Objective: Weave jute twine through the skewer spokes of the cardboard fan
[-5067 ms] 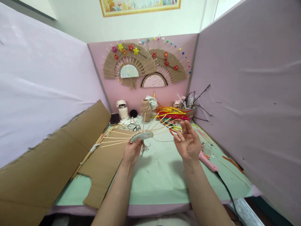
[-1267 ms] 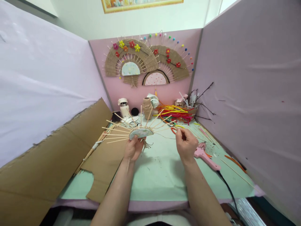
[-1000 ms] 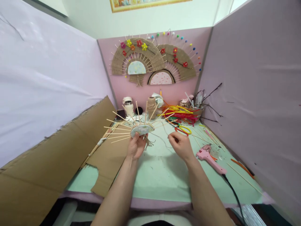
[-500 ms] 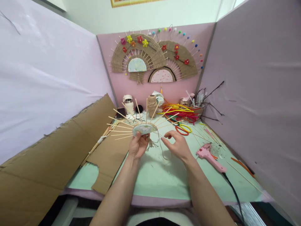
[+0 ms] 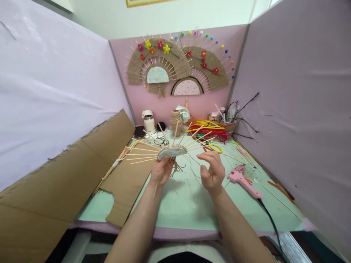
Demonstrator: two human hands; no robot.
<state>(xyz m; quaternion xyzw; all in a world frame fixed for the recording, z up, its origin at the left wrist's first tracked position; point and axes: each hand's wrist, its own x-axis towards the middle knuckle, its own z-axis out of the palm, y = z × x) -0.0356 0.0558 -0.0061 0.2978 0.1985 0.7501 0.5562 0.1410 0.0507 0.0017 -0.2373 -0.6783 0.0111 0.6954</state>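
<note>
beyond the table's near edge [image 5: 189, 223], grasped fan frame [image 5: 172, 152] with left hand [image 5: 161, 171], held right hand [image 5: 213, 171] unclenched beside twine [image 5: 191, 167].

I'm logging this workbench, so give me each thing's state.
Stick fan: held, sticks splayed
Left hand: closed on its lower edge
Right hand: half open
Cord: slack
Glue gun: lying down
Scissors: lying, partly hidden
Flask: upright
Twine spool: upright
Wall fans: hanging, overlapping
Coloured stems: heaped

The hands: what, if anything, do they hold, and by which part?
The left hand grips the stick fan by its lower edge; whether the right hand holds string is unclear.
</note>
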